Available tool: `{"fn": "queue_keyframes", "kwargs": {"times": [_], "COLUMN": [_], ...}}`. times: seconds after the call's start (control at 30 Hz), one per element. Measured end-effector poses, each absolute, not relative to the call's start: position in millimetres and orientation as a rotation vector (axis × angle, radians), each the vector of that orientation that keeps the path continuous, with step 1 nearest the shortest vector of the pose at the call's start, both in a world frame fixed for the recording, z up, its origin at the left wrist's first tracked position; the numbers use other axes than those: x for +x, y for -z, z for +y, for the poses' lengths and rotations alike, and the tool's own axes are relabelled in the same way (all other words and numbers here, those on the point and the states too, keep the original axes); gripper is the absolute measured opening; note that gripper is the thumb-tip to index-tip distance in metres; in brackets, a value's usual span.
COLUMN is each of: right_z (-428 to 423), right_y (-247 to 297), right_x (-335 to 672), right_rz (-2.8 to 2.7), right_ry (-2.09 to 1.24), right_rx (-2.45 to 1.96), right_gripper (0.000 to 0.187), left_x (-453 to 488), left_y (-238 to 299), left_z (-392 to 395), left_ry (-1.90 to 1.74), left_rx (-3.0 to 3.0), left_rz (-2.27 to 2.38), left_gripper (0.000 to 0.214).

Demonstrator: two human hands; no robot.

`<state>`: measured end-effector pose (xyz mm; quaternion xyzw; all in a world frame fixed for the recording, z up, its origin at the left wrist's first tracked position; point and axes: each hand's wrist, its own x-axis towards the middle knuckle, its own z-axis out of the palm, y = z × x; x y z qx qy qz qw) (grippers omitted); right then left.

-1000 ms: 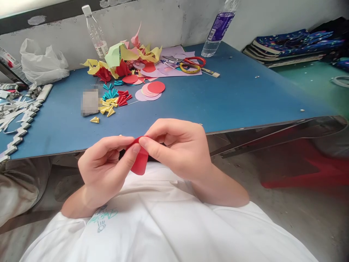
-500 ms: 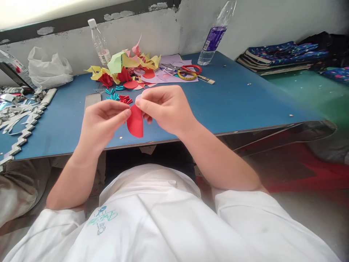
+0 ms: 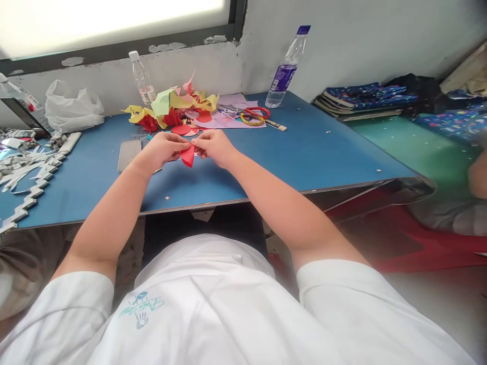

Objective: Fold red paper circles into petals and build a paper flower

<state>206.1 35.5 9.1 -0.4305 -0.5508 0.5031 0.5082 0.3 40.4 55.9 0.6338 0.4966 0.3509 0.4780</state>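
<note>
Both arms reach out over the blue table (image 3: 304, 152). My left hand (image 3: 163, 148) and my right hand (image 3: 214, 144) meet at a red paper piece (image 3: 187, 156), each pinching its top edge with closed fingers. The paper hangs down in a curled, pointed shape just above the tabletop. Right behind my hands lie red paper circles (image 3: 181, 130) and a heap of coloured paper scraps (image 3: 171, 104).
A phone (image 3: 129, 153) lies left of my left hand. Scissors with red and yellow handles (image 3: 254, 114) rest on lilac paper. Two plastic bottles (image 3: 141, 83) (image 3: 284, 71) stand at the wall. A white bag (image 3: 72, 107) and paper strips (image 3: 26, 170) sit at the left.
Both hands carried the red paper from near my chest forward over the table, toward the scrap heap. The view tilted up, showing more of the wall and window.
</note>
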Motion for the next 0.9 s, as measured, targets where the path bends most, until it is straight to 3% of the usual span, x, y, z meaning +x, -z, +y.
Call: {"fn": "queue_keyframes", "kwargs": {"times": [0.17,0.37,0.67,0.9], "right_z": [43.4,50.8,47.9,49.2], "right_y": [-5.7,2.6,8.8,9.0], "right_x": [215.8,219.4,215.2,210.1], "right_rz": [-1.362,-1.5,-1.89,-2.073], "right_ry": [-1.289,-1.318,-0.948,-0.649], "right_rx": [-1.08,-1.09,-1.303,-1.398], "right_gripper": [0.035,0.038,0.043,0.035], "left_x": [2.1,-7.8,-16.7,-12.7], "left_y": [-31.6,-31.5,-22.8,-21.7], "left_z": [46.4,38.9,51.1,51.7], "left_ry": [-0.907,-0.818,-0.67,-0.655], "left_rx": [1.557,1.79,1.886,2.073], "left_rz": [1.164,1.187,1.273,1.289], "left_gripper": [0.022,0.003,0.021,0.007]}}
